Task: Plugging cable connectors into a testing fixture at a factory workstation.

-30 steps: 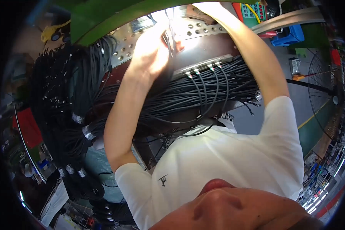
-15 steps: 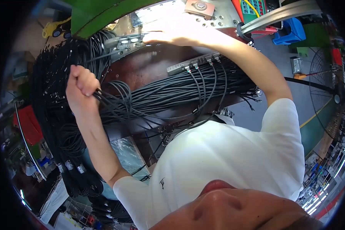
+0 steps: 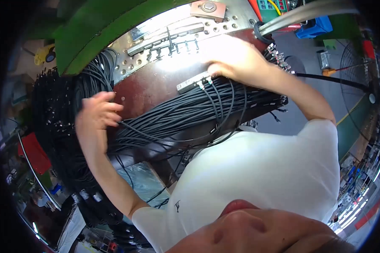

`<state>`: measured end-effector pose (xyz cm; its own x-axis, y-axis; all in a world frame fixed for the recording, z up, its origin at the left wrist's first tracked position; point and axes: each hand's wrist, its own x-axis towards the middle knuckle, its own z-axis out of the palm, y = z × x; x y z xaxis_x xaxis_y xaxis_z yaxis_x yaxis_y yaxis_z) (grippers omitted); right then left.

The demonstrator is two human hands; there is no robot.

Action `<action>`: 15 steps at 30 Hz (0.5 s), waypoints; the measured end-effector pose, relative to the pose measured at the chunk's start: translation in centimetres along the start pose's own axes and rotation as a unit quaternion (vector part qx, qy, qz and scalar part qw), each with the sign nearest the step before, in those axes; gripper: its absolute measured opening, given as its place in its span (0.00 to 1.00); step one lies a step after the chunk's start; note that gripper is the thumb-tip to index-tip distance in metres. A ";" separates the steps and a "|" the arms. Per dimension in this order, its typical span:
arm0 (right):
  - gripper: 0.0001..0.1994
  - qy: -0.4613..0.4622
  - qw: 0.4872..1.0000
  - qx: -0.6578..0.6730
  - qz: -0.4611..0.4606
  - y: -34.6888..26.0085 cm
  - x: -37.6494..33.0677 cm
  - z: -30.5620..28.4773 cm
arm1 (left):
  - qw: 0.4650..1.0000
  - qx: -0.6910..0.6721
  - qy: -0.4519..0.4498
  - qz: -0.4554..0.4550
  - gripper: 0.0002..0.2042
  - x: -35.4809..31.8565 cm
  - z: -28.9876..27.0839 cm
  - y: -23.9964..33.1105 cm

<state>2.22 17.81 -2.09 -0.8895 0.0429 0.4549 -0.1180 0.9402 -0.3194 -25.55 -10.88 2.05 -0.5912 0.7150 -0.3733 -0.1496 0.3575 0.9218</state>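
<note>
My left hand (image 3: 99, 113) is empty, fingers spread and slightly blurred, over the left end of a thick bundle of black cables (image 3: 173, 105). My right hand (image 3: 236, 59) reaches over the right end of a narrow metal holder block (image 3: 191, 82). Cable plugs sit along that block, their cables hanging toward me. Glare washes out the right fingers, and their hold on the block cannot be made out. Beyond the hands, a branched black moulded piece (image 3: 171, 45) with several small ends lies by a long metal bar (image 3: 150, 44) on the machine plate.
A green machine part (image 3: 88, 33) overhangs the far left. Heaps of black cables (image 3: 55, 105) hang at left. A copper-coloured block with a bolt (image 3: 208, 7) sits on the plate. At right are a curved metal tube (image 3: 304, 16), a blue plastic item (image 3: 314, 27) and a fan (image 3: 354, 84).
My left hand has let go of a bunch of cables and opened. My right hand has moved from the metal bar on the plate, toward me and right, to the holder block.
</note>
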 end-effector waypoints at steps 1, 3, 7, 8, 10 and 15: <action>0.13 -0.099 0.991 0.064 0.071 -0.8 -1.8 0.4 | 0.991 0.019 -0.121 -0.061 0.22 -0.7 4.7 0.6; 0.12 -0.074 0.989 0.093 0.090 -1.6 -2.0 0.6 | 0.963 0.005 -0.230 -0.144 0.18 -1.8 10.4 0.2; 0.10 -0.034 0.988 0.124 0.089 -1.9 1.3 0.0 | 0.968 0.093 -0.228 0.052 0.22 -2.5 16.6 -0.5; 0.10 0.055 0.993 0.104 0.029 -1.5 3.7 0.1 | 0.967 -0.046 -0.250 -0.001 0.22 -2.6 18.6 -0.2; 0.11 0.102 0.982 -0.078 -0.137 1.3 8.0 1.9 | 0.916 -0.259 -0.279 -0.127 0.20 -1.3 18.9 1.1; 0.14 0.021 0.999 0.042 0.003 12.1 10.7 6.1 | 0.952 -0.288 -0.062 -0.078 0.10 9.2 17.0 6.3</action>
<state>-11.45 27.64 -6.13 -0.8713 0.0647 0.4865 -0.1501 0.9087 -0.3896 -18.45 8.25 2.67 -0.4324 0.7589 -0.4870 -0.6592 0.1025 0.7450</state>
